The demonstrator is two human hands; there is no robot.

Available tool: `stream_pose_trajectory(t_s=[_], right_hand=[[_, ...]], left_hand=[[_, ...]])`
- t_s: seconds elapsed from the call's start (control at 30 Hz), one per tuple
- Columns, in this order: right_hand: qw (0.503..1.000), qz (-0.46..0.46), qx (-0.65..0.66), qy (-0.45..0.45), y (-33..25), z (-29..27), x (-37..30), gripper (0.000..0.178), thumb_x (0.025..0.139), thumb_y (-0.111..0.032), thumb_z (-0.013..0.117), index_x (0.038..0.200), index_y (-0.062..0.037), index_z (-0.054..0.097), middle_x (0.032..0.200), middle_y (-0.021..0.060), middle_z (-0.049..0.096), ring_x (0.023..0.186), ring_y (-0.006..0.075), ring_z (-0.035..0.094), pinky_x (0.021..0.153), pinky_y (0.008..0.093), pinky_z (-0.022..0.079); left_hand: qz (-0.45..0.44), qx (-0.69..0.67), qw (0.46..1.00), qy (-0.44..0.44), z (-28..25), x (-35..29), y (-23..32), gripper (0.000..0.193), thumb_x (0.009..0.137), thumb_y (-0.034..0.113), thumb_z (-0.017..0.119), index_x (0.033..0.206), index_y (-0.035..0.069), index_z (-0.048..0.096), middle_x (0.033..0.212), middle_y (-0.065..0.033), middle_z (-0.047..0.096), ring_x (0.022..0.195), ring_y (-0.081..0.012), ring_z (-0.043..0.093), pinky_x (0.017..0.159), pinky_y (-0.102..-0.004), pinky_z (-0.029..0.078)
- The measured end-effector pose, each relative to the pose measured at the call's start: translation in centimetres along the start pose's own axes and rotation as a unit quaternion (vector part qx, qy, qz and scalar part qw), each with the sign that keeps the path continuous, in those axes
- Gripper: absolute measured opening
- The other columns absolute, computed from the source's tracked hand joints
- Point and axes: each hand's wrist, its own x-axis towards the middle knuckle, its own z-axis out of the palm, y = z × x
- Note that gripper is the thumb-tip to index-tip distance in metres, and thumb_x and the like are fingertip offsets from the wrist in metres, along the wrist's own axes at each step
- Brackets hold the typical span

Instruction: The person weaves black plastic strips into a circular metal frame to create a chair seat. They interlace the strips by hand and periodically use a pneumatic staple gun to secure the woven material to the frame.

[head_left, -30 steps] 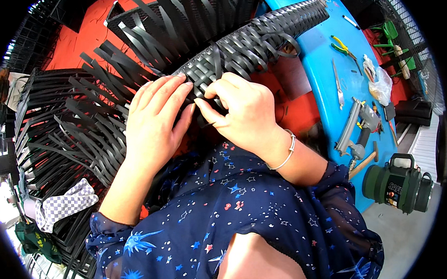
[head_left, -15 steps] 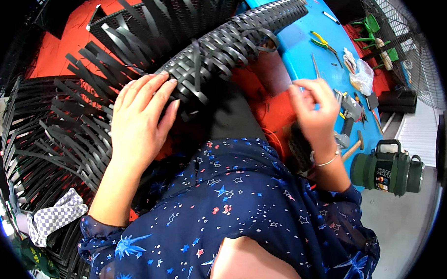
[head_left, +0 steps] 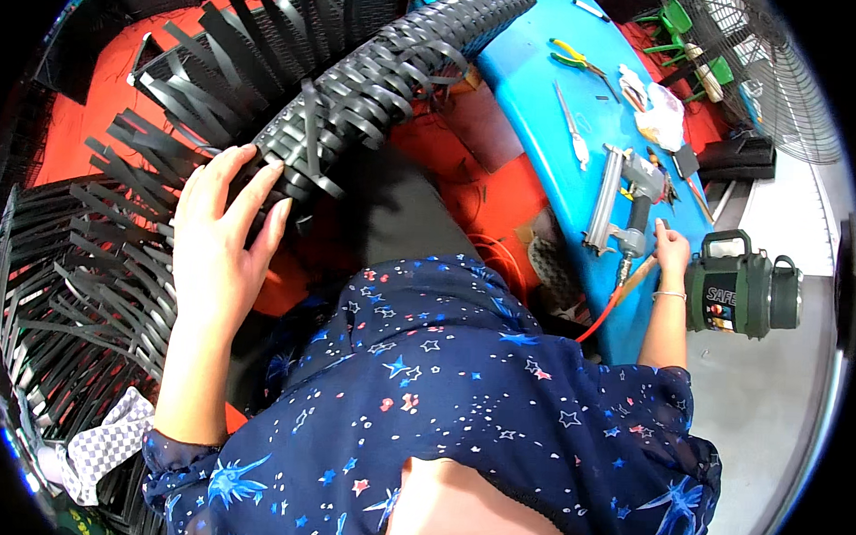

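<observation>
A long curved piece woven from black plastic strips (head_left: pixel 359 86) runs from my left hand toward the upper middle, with loose strip ends sticking out. My left hand (head_left: pixel 224 227) lies over its near end, fingers stretched and a little apart, fingertips touching the weave. On the right, my right hand (head_left: pixel 672 252) is closed around a hammer; its wooden handle (head_left: pixel 639 275) slants out beside the fingers, and the head is mostly covered. Just left of that hand, a grey air stapler (head_left: pixel 638 185) with an orange-red hose lies on the blue table (head_left: pixel 537 102).
Yellow-green pliers (head_left: pixel 581 61), scissors (head_left: pixel 572 126) and a plastic bag (head_left: pixel 664 120) lie on the table. A dark green flask (head_left: pixel 739 283) stands at the right. Bundles of black strips (head_left: pixel 98 275) fill the left side. A wire fan guard (head_left: pixel 784 72) is at upper right.
My right hand has swung right and down from above the near table edge to the hammer and closed on it. My left hand stays on the weave. The whole view has shifted.
</observation>
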Motion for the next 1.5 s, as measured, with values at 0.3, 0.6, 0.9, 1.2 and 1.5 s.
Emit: stream_pose_trajectory(t_s=[0.3,0.6,0.9,1.2,1.5], right_hand=[[0.994,0.069,0.029,-0.082,-1.8,1.2,0.4,0.078,0.087,-0.075,0.066,0.080,0.0032,0.074,0.064,0.0063,0.064,0.053,0.0141,0.062,0.047,0.0311,0.047],[0.973,0.155,0.096,-0.142,-4.5,1.6,-1.1,0.068,0.079,-0.073,0.076,0.092,-0.0068,0.072,0.068,-0.0029,0.058,0.046,0.0089,0.046,0.040,0.0253,0.033],[0.800,0.164,0.441,-0.371,-8.0,1.9,-0.4,0.057,0.092,-0.050,0.073,0.107,0.0050,0.071,0.099,0.0170,0.075,0.089,0.0301,0.074,0.081,0.0394,0.060],[0.807,0.151,0.506,-0.266,-12.6,-2.3,-3.2,0.026,0.096,-0.026,0.075,0.110,-0.0062,0.065,0.073,0.0023,0.061,0.064,0.0187,0.060,0.065,0.0374,0.055],[0.825,-0.174,0.384,-0.375,-33.3,-12.4,-19.1,0.049,0.094,-0.014,0.072,0.139,0.0004,0.058,0.069,0.0014,0.054,0.058,0.0129,0.054,0.057,0.0297,0.048]], left_hand=[[0.022,0.031,0.999,0.011,-0.1,0.0,-0.2,0.039,0.088,0.021,0.078,0.125,0.014,0.071,0.133,-0.0096,0.065,0.130,-0.0294,0.058,0.116,-0.0498,0.039],[0.021,0.038,0.999,0.015,0.3,-0.1,-0.2,0.039,0.090,0.025,0.077,0.127,0.016,0.071,0.134,-0.0070,0.066,0.132,-0.0281,0.057,0.118,-0.0498,0.037],[0.023,0.006,0.999,0.038,0.7,-0.2,-0.4,0.037,0.089,0.022,0.076,0.124,0.012,0.071,0.133,-0.0091,0.066,0.132,-0.0300,0.057,0.116,-0.0483,0.039],[0.017,-0.004,0.999,0.048,1.5,-0.3,-0.3,0.035,0.090,0.024,0.074,0.124,0.012,0.071,0.134,-0.0074,0.065,0.134,-0.0268,0.055,0.118,-0.0477,0.037],[0.001,-0.013,0.997,0.070,2.3,-0.2,0.2,0.035,0.089,0.025,0.075,0.122,0.013,0.072,0.132,-0.0070,0.066,0.132,-0.0257,0.056,0.117,-0.0469,0.039]])
